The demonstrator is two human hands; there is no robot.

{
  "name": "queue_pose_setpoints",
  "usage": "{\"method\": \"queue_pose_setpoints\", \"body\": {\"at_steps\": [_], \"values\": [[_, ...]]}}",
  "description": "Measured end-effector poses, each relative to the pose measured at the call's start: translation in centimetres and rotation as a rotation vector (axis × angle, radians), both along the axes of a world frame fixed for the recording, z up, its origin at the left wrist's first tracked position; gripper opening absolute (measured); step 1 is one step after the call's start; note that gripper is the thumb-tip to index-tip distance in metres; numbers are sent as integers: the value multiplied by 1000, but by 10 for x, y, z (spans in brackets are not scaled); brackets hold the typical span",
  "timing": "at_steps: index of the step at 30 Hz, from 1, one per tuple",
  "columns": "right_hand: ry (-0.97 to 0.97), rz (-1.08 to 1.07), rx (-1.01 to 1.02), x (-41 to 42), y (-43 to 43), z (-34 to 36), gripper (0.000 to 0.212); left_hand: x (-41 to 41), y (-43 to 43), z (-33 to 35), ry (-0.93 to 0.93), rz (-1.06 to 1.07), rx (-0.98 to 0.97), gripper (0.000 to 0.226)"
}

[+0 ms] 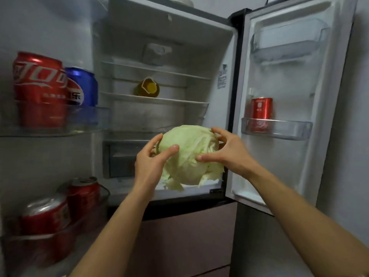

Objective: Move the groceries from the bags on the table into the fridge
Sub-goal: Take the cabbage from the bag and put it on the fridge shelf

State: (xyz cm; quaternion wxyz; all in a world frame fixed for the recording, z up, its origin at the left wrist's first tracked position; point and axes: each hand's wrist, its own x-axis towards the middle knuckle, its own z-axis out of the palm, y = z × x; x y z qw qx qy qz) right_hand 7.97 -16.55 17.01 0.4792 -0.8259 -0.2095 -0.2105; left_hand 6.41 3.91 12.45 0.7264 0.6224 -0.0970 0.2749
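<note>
Hands (148, 166) (229, 154) hold cabbage (189, 156) just before open fridge (199, 41).

The cabbage (189, 154), gripped between the left hand (148, 164) and right hand (225, 150), blocks most of the lowest bay of the fridge (159, 27); what lies straight beyond the fingertips is hidden. Behind the left fingers stands a dark drawer (119, 158). Below the fingers a strip of white floor (209, 185) shows bare. Above them, the nearest shelf (155, 100) carries nothing along its front. One shelf higher a bottle (147, 89) lies mid-shelf, with room on either side. Left of the left fingers, door bins hold a red can (39, 80), a blue can (82, 86) and two lower cans (83, 192). Right of the right fingers the other door's edge (232, 136) is near; its bin (279, 129) holds one small can (261, 108).
</note>
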Motion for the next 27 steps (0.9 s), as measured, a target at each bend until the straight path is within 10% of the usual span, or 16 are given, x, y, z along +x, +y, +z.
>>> {"method": "queue_pose_setpoints", "body": {"at_steps": [11,21,27], "values": [[61,73,247,228,22,16,111,219,-3,34,-43,223,61,29],[67,-39,390,391,85,51,114,399,51,81,99,174,-12,58],[154,-25,474,462,97,48,67,488,66,96,119,221,156,43]]}}
